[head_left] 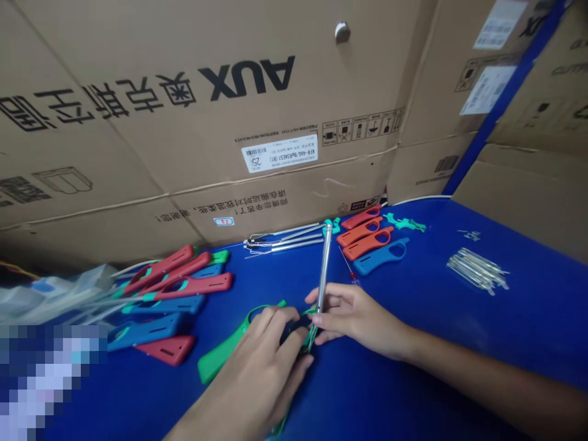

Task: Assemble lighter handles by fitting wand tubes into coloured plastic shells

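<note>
Where right hand (359,318) grips, tube (325,266) slants; left hand (269,352) overlaps green handle (220,354).

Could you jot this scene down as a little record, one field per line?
Left hand: over a green handle; grip partly hidden
Right hand: pinching a metal tube
Left side: piled red, blue and green handles
Far side: other metal tubes; red, orange and blue handles
Right side: bundle of silvery pieces
Surface: blue
Backdrop: cardboard, "AUX" printed upside down
</note>
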`<control>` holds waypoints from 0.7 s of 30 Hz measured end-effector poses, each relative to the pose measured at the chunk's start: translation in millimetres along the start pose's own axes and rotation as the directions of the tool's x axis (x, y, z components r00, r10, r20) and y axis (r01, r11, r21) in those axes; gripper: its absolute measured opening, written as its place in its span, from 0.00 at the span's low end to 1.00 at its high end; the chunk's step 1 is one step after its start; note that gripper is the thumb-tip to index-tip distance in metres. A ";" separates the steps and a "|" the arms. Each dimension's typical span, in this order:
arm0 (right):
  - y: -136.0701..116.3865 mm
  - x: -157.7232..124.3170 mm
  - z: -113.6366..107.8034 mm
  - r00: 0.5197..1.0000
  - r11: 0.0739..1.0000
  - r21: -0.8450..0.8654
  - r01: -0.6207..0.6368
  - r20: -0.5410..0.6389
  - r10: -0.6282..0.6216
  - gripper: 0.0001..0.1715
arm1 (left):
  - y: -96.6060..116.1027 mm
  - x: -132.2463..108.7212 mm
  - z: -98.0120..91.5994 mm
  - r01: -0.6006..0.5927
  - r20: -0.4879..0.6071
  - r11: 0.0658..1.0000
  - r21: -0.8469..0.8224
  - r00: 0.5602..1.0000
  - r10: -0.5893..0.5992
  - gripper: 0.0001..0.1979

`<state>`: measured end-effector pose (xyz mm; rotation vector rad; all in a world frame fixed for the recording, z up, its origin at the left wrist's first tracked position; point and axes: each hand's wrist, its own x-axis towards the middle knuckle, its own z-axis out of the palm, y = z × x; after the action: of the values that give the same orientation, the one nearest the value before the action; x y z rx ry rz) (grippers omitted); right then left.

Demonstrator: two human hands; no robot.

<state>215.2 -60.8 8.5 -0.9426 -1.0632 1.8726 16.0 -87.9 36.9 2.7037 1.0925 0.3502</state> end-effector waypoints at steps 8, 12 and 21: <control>8.0 -0.9 3.8 0.998 0.999 -0.047 -0.008 -0.064 0.005 0.26 | -10.0 -7.7 9.1 0.043 -0.035 0.996 -0.084 0.998 -0.046 0.08; 7.8 -1.2 3.0 0.997 0.995 -0.102 -0.009 -0.081 0.001 0.25 | -15.0 -8.6 15.5 -0.028 -0.102 0.999 -0.028 0.995 0.025 0.09; 10.3 -8.1 -0.1 0.892 0.795 -0.500 0.343 -0.091 -0.442 0.08 | -20.4 -12.5 15.1 0.044 -0.088 0.971 -0.236 0.994 -0.067 0.04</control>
<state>216.1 -71.5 1.0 -1.0540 -1.4944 1.1601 -1.7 -83.8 15.2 2.4672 1.0752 0.5656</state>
